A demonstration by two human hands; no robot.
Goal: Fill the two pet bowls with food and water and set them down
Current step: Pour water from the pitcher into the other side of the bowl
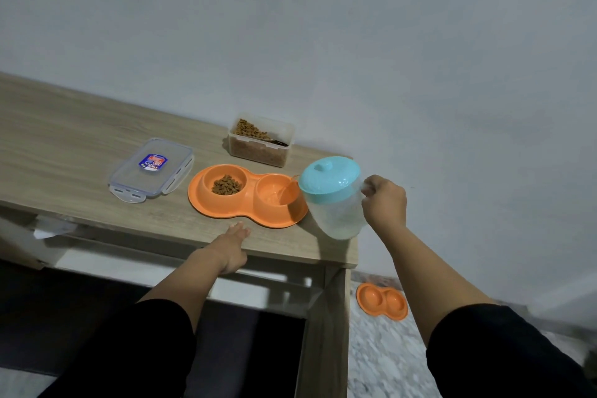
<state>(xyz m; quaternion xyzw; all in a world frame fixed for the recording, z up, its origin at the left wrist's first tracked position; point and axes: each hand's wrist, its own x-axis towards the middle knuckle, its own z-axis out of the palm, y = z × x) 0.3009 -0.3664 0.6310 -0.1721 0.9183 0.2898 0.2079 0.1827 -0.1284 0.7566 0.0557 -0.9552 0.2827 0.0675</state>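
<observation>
Pouring water from tilted teal-lidded pitcher [332, 197], right hand [384, 203] clenched on handle, into right well of orange double pet bowl [247, 199] at table's [80, 139] near right, left hand [234, 247] spread flat nearby: slow, low stream, kibble [227, 185] kept dry.
</observation>
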